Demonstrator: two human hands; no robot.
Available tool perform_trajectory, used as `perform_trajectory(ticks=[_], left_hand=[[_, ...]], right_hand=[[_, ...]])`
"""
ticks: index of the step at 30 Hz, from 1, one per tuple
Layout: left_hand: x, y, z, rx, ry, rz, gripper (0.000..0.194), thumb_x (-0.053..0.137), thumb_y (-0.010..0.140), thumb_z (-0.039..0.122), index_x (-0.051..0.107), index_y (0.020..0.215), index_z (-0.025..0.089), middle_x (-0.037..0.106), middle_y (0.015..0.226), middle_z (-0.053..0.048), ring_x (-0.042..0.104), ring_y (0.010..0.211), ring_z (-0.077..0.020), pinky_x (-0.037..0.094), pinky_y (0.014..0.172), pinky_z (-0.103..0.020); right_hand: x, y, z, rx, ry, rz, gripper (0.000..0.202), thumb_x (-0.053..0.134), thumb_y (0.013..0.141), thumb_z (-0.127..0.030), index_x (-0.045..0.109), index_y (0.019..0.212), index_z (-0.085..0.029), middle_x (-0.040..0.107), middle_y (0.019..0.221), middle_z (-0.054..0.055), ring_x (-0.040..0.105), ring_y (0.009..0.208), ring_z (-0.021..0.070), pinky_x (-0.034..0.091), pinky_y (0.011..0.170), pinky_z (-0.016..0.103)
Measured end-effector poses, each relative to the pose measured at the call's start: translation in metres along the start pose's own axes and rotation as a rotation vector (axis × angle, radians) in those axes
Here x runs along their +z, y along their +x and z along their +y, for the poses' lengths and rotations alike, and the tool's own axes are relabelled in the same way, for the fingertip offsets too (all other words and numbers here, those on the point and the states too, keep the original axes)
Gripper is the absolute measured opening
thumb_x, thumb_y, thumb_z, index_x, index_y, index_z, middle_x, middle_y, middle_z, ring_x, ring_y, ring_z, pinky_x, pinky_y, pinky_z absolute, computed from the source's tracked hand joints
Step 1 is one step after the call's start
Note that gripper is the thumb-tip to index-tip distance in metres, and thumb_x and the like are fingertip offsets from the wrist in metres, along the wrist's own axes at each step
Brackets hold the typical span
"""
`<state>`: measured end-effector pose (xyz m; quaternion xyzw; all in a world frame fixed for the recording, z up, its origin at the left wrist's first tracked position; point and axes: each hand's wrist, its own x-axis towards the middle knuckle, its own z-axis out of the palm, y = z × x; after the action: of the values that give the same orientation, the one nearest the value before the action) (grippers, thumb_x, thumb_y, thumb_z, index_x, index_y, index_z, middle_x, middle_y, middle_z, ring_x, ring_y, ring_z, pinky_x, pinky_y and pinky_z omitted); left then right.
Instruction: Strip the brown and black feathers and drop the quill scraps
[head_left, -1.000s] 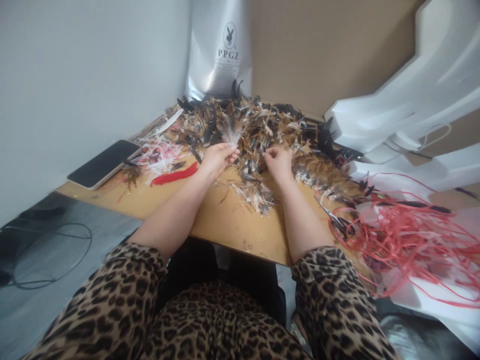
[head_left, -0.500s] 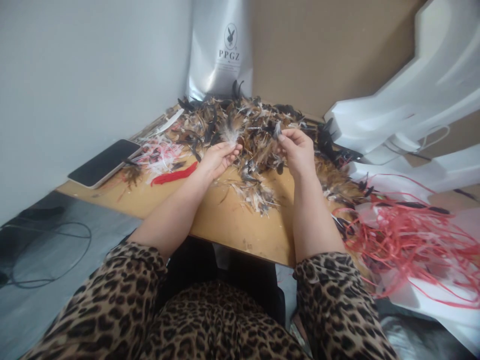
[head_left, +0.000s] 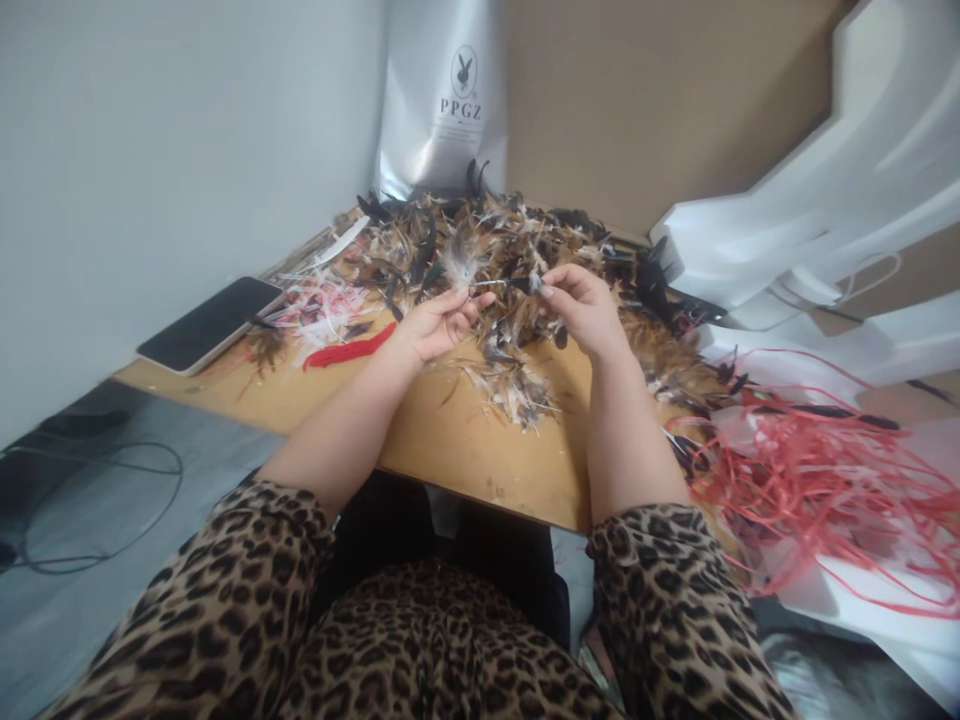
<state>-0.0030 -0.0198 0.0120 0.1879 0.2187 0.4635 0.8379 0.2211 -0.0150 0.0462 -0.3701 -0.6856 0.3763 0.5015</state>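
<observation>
My left hand (head_left: 448,318) pinches the base of a fluffy feather (head_left: 461,262), pale below and brown at its tip, between thumb and forefinger; the other fingers are loosely curled. Just to the right, my right hand (head_left: 581,305) is closed in a pinch on a small dark feather (head_left: 534,284) with whitish fluff. Its dark end points toward my left fingertips. Beneath and behind both hands spreads a heap of brown, black and white feathers (head_left: 525,225). A smaller clump of feathers (head_left: 517,390) lies nearer to me on the wooden table (head_left: 465,455).
A phone (head_left: 214,325) lies at the table's left edge, near pink and white strands (head_left: 322,310) and a red bundle of thread (head_left: 349,347). Behind the heap stands a silver bag (head_left: 442,130). At right are a tangle of red strips (head_left: 840,490) and a white machine (head_left: 810,190).
My right hand has moved left and slightly down with the dark feather, closer to my left hand. My left hand has shifted little, its lower fingers opening a bit.
</observation>
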Motion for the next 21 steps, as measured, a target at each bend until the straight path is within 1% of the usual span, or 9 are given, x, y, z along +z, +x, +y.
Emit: perform_trajectory(ticks=[3, 7, 10, 13, 15, 17, 21], left_hand=[[0.0000, -0.0005, 0.0019, -0.003, -0.013, 0.002, 0.018, 0.048, 0.088, 0.011, 0.063, 0.078, 0.010, 0.066, 0.099, -0.010, 0.059, 0.059, -0.0009, 0.043, 0.048, -0.006], [-0.0002, -0.0016, 0.0013, -0.042, 0.031, -0.055, 0.022, 0.044, 0.089, 0.010, 0.062, 0.076, 0.010, 0.067, 0.094, -0.012, 0.060, 0.058, -0.0025, 0.045, 0.048, -0.006], [-0.0012, -0.0006, -0.0011, -0.065, 0.078, -0.077, 0.020, 0.045, 0.088, 0.007, 0.062, 0.077, 0.009, 0.068, 0.087, -0.012, 0.061, 0.058, -0.0038, 0.046, 0.049, -0.008], [-0.0022, 0.0018, -0.0032, -0.042, 0.122, -0.073, 0.018, 0.046, 0.085, 0.002, 0.062, 0.078, 0.008, 0.067, 0.075, -0.008, 0.061, 0.055, -0.0040, 0.046, 0.048, -0.008], [-0.0021, 0.0033, -0.0039, 0.006, 0.163, -0.075, 0.018, 0.047, 0.084, 0.000, 0.062, 0.078, 0.008, 0.067, 0.072, -0.007, 0.061, 0.055, -0.0036, 0.046, 0.049, -0.008], [-0.0013, 0.0045, -0.0042, 0.082, 0.215, -0.076, 0.017, 0.049, 0.083, -0.001, 0.063, 0.077, 0.007, 0.068, 0.073, -0.006, 0.061, 0.055, -0.0033, 0.047, 0.051, -0.008], [0.0004, 0.0060, -0.0049, 0.223, 0.316, -0.069, 0.011, 0.055, 0.080, 0.001, 0.064, 0.075, 0.006, 0.069, 0.077, -0.007, 0.062, 0.057, -0.0038, 0.048, 0.054, -0.010]], right_hand=[[-0.0025, -0.0004, -0.0009, 0.008, 0.004, 0.001, 0.028, 0.071, 0.070, -0.044, 0.059, 0.078, -0.020, 0.057, 0.061, -0.003, 0.050, 0.052, 0.0083, 0.039, 0.050, 0.022], [-0.0028, -0.0005, -0.0009, 0.004, 0.008, -0.025, 0.027, 0.071, 0.071, -0.042, 0.059, 0.078, -0.020, 0.057, 0.063, -0.003, 0.051, 0.054, 0.0081, 0.040, 0.052, 0.022], [0.0009, -0.0008, -0.0014, 0.018, -0.006, -0.051, 0.026, 0.072, 0.070, -0.042, 0.059, 0.077, -0.020, 0.057, 0.064, -0.003, 0.052, 0.055, 0.0083, 0.041, 0.054, 0.022], [0.0048, -0.0010, -0.0008, 0.043, -0.021, -0.059, 0.027, 0.071, 0.070, -0.042, 0.059, 0.076, -0.020, 0.057, 0.063, -0.003, 0.052, 0.055, 0.0088, 0.043, 0.055, 0.023], [0.0057, -0.0005, 0.0015, 0.051, -0.034, -0.053, 0.026, 0.070, 0.070, -0.042, 0.059, 0.077, -0.020, 0.057, 0.062, -0.003, 0.052, 0.055, 0.0092, 0.043, 0.055, 0.023], [0.0048, 0.0009, 0.0049, 0.046, -0.056, -0.011, 0.024, 0.070, 0.070, -0.040, 0.059, 0.077, -0.020, 0.058, 0.063, -0.003, 0.051, 0.055, 0.0092, 0.044, 0.055, 0.024], [0.0028, 0.0044, 0.0072, -0.007, -0.084, 0.185, 0.024, 0.071, 0.069, -0.038, 0.060, 0.080, -0.020, 0.058, 0.065, -0.003, 0.049, 0.053, 0.0079, 0.042, 0.053, 0.022]])
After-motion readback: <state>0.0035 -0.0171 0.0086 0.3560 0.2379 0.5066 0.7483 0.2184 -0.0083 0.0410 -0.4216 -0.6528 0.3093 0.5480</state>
